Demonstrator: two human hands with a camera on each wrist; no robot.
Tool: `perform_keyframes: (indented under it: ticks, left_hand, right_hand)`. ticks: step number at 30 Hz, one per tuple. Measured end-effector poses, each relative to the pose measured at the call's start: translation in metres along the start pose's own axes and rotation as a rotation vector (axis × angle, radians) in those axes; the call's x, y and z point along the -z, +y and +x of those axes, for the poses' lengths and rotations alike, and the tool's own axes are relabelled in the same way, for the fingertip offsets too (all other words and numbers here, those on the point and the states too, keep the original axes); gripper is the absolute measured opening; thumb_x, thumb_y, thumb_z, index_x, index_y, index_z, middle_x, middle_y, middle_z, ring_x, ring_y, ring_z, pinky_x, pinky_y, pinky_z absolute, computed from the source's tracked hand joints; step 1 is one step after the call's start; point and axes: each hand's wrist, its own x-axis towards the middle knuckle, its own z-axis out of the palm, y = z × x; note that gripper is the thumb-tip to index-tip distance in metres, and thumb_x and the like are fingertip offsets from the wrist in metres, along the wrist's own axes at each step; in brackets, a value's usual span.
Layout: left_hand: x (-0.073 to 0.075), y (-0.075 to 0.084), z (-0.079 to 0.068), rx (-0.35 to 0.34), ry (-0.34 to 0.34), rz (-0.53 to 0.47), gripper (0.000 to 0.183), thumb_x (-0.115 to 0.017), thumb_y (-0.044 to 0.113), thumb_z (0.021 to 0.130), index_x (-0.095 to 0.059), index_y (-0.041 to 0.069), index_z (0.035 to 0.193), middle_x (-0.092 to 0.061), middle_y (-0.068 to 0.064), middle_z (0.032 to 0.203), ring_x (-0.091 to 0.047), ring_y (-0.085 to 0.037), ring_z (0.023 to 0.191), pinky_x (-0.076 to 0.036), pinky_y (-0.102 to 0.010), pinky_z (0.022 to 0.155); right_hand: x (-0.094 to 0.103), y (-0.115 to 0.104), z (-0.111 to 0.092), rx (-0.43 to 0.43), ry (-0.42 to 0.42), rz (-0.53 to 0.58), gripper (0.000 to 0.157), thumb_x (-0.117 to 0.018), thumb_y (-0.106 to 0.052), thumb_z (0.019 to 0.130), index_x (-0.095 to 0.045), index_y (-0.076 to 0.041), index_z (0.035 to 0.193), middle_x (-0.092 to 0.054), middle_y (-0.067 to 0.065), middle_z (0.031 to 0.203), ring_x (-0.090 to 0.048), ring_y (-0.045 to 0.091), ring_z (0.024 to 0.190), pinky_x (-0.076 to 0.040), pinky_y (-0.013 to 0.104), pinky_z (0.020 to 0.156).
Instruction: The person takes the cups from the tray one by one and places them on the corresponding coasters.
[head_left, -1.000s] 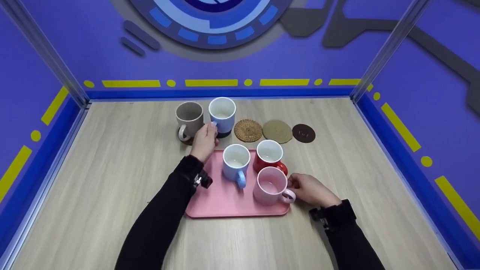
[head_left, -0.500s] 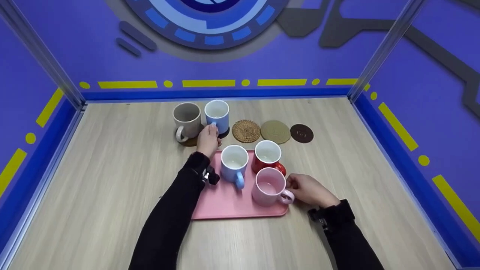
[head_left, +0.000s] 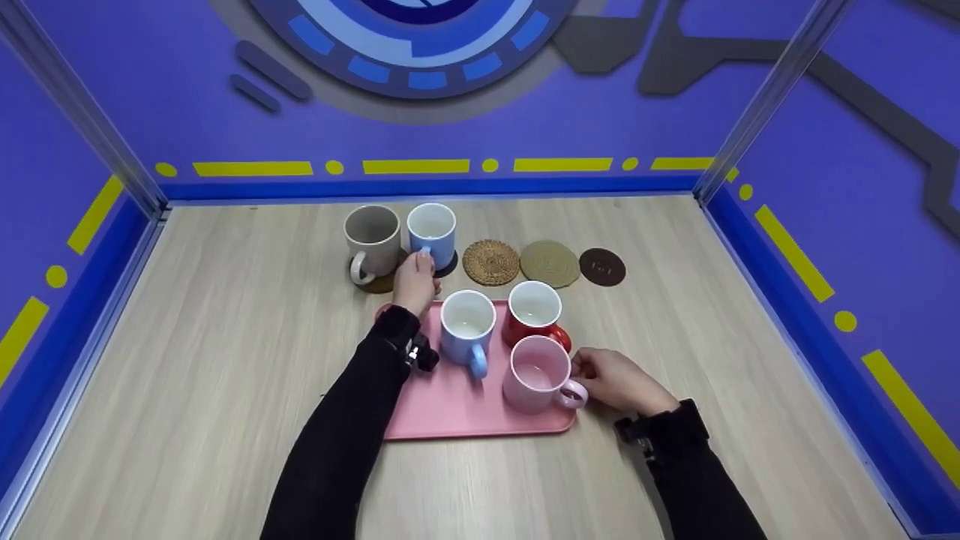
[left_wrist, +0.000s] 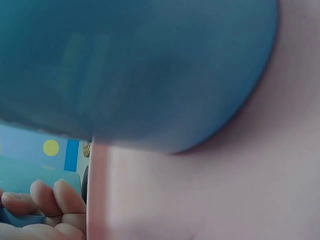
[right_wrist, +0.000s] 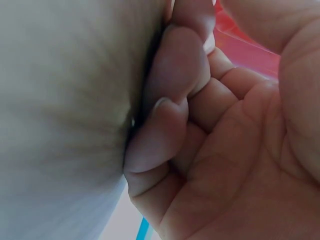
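Observation:
At the back left, a light blue mug (head_left: 437,244) with a white inside stands over a black coaster (head_left: 449,265). My left hand (head_left: 415,283) grips its handle; in the left wrist view the curled fingers (left_wrist: 62,197) show low at the left. My right hand (head_left: 622,381) is at the right edge of a pink tray (head_left: 450,412), fingers curled and fingertips right at the rim, beside a pink mug (head_left: 529,386). In the right wrist view those fingers (right_wrist: 160,135) lie low against the table. Also on the tray are another light blue mug (head_left: 459,341) and a red mug (head_left: 517,330).
A grey-brown mug (head_left: 382,255) stands on a brown coaster (head_left: 379,284) at the left. Right of the held mug lie a woven coaster (head_left: 491,262), an olive coaster (head_left: 550,263) and a dark brown coaster (head_left: 602,267). Purple walls (head_left: 480,135) enclose the table.
The left hand has lowered the light blue mug and shifted it slightly left over the black coaster. The right hand stays at the tray's edge. The head view has drifted slightly.

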Motion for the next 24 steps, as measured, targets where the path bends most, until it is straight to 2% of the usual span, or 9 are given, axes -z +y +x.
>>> perform_keyframes:
  ticks: [8, 12, 16, 21, 24]
  left_hand:
    - [0.003, -0.004, -0.001, 0.01, 0.011, 0.052, 0.034, -0.036, 0.02, 0.117, -0.047, 0.008, 0.086, -0.044, 0.0, 0.068, -0.048, -0.009, 0.055, -0.043, -0.02, 0.051]
    - [0.003, -0.003, -0.002, 0.013, 0.008, 0.024, 0.033, -0.036, 0.02, 0.116, -0.051, 0.005, 0.091, -0.045, 0.0, 0.068, -0.047, -0.008, 0.054, -0.042, -0.02, 0.05]
    - [0.004, -0.002, -0.003, 0.027, -0.004, -0.019, 0.031, -0.039, 0.02, 0.116, -0.058, -0.001, 0.102, -0.052, -0.005, 0.081, -0.047, -0.008, 0.056, -0.042, -0.019, 0.052]
    - [0.015, 0.001, -0.009, -0.009, 0.024, 0.085, 0.03, -0.049, 0.025, 0.114, -0.062, -0.002, 0.112, -0.057, -0.006, 0.081, -0.053, -0.009, 0.06, -0.047, -0.021, 0.058]
    - [0.026, 0.006, -0.019, -0.041, 0.056, 0.163, 0.031, -0.054, 0.027, 0.112, -0.063, -0.002, 0.12, -0.064, -0.009, 0.092, -0.06, -0.015, 0.077, -0.05, -0.024, 0.074]
  right_hand:
    - [-0.001, -0.001, 0.001, 0.005, -0.003, -0.008, 0.006, -0.074, -0.014, 0.092, -0.068, -0.014, 0.093, -0.059, -0.007, 0.077, -0.052, 0.008, 0.073, -0.041, 0.023, 0.07]
    - [-0.001, -0.001, 0.001, 0.006, -0.007, -0.004, 0.007, -0.074, -0.015, 0.092, -0.068, -0.012, 0.094, -0.06, -0.006, 0.078, -0.052, 0.009, 0.074, -0.042, 0.024, 0.069]
    - [-0.001, 0.0, 0.002, 0.002, -0.013, -0.005, 0.008, -0.074, -0.016, 0.092, -0.068, -0.012, 0.095, -0.06, -0.005, 0.079, -0.053, 0.01, 0.073, -0.043, 0.024, 0.069]
    - [-0.001, 0.001, 0.001, -0.002, -0.015, -0.003, 0.007, -0.073, -0.014, 0.092, -0.068, -0.012, 0.096, -0.061, -0.004, 0.08, -0.053, 0.011, 0.074, -0.043, 0.025, 0.069]
    - [-0.001, 0.001, 0.001, -0.011, -0.015, 0.002, 0.008, -0.073, -0.015, 0.092, -0.068, -0.012, 0.097, -0.061, -0.004, 0.08, -0.053, 0.011, 0.075, -0.043, 0.025, 0.07]
